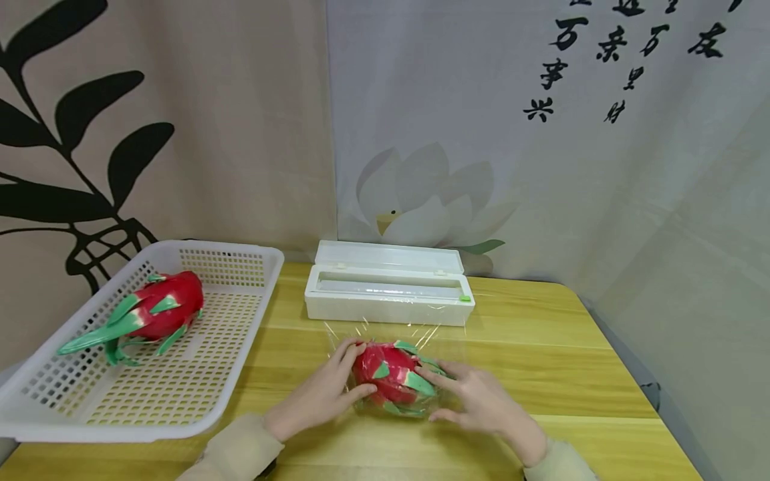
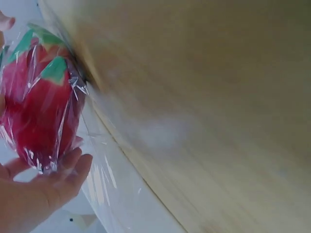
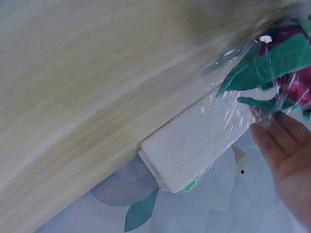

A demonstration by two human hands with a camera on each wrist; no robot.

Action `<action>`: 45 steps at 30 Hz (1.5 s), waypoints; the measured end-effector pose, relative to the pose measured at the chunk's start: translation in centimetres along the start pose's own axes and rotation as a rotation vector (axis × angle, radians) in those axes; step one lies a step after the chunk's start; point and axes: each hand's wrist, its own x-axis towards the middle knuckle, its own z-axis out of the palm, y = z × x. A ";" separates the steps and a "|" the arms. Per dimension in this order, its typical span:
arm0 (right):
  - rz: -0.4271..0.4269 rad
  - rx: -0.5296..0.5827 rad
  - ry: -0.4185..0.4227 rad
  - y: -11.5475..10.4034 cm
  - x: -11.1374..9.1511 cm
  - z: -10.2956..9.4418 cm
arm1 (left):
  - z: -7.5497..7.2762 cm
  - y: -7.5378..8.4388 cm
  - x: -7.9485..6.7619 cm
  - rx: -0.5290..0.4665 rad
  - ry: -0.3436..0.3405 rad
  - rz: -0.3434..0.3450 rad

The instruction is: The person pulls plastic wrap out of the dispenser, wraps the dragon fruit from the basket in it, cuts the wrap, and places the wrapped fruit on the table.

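A red dragon fruit [image 1: 391,375] with green leaf tips lies on the table, covered in clear plastic wrap [image 2: 60,121] that shines in creases. My left hand [image 1: 325,387] holds its left end, thumb at the near side and fingers at the far side. On the other end, my right hand [image 1: 478,399] touches the film over the green leaves with fairly straight fingers, its thumb apart from them. Behind the fruit, a white plastic wrap box [image 1: 385,308] stands with its lid raised; a roll shows inside. Loose film spreads between fruit and box.
To the left stands a white perforated basket [image 1: 240,364] with a second, unwrapped dragon fruit [image 1: 171,307] in it. The wooden table [image 1: 541,321] ends at a printed curtain [image 1: 421,120] behind the box. A green slider [image 1: 465,298] sits at the box's right end.
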 end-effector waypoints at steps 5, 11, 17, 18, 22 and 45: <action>0.049 0.038 -0.030 0.2 0.4 0.5 | 0.3 -0.1 1.0 0.013 0.040 -0.026; 0.147 0.093 -0.119 0.9 1.2 0.9 | 0.3 -0.5 2.1 -0.032 0.030 -0.073; 0.235 0.198 -0.222 2.0 1.8 0.8 | 0.1 -0.7 3.1 -0.044 -0.014 -0.124; 0.248 0.213 -0.239 2.1 1.9 0.8 | 0.1 -0.8 3.2 -0.042 -0.014 -0.129; 0.304 0.284 -0.297 2.5 2.1 0.6 | 0.2 -1.3 3.9 -0.020 -0.025 -0.147; 0.462 0.525 -0.381 4.2 2.9 1.5 | 0.7 -1.8 6.1 0.064 -0.005 -0.091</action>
